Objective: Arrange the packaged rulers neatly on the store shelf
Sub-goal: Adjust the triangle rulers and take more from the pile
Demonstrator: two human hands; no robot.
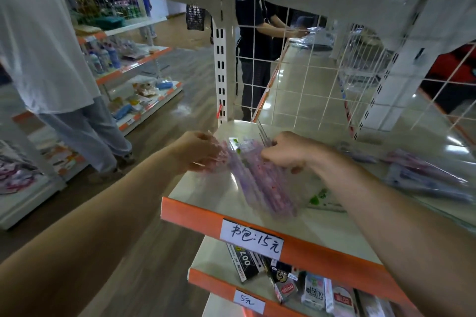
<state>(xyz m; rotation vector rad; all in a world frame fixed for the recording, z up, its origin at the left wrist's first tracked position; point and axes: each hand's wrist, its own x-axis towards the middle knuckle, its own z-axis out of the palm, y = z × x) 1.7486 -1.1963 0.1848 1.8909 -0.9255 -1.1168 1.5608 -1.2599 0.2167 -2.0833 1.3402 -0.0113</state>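
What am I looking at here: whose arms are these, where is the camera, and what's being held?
No machine: these are a person's bare arms, filmed by one wide-angle camera worn on the head, looking down. The left hand and right hand each have a grip on a bundle of packaged rulers in clear sleeves, over the cream shelf with its orange edge. More packets lie on it to the right. A handwritten price label sits on the edge; small boxes lie on the shelf below.
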